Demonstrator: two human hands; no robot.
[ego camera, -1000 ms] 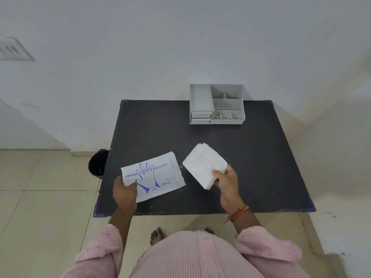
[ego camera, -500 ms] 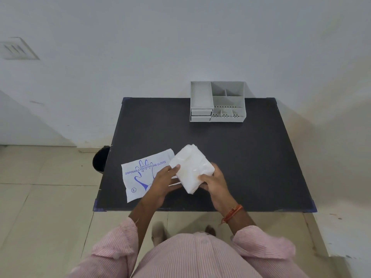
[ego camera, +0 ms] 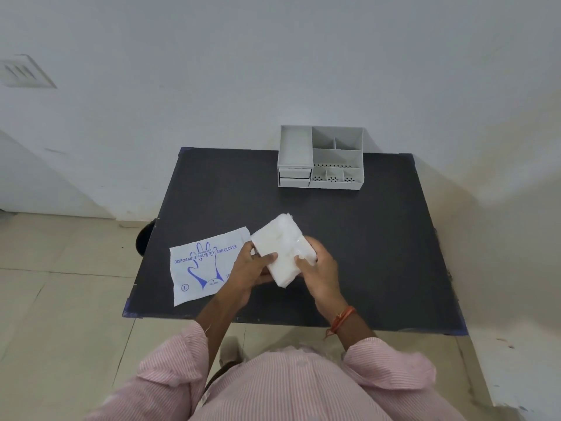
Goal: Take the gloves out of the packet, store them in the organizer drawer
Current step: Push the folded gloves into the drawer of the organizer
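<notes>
A folded white stack of gloves (ego camera: 280,247) is held just above the black table (ego camera: 379,253), near its front middle. My left hand (ego camera: 250,270) grips the stack's left side and my right hand (ego camera: 318,268) grips its right side. The flat white packet (ego camera: 203,265), printed with a blue glove outline, lies on the table to the left, partly under my left hand. The grey organizer (ego camera: 321,158) stands at the table's far edge against the wall. Its two small drawers (ego camera: 294,177) at the lower left are closed.
A dark round bin (ego camera: 144,240) sits on the tiled floor beside the table's left edge. A white wall runs right behind the organizer. My bare foot shows under the table's front edge.
My left hand let go of the packet, which now lies on the table, and moved right to take the glove stack together with my right hand.
</notes>
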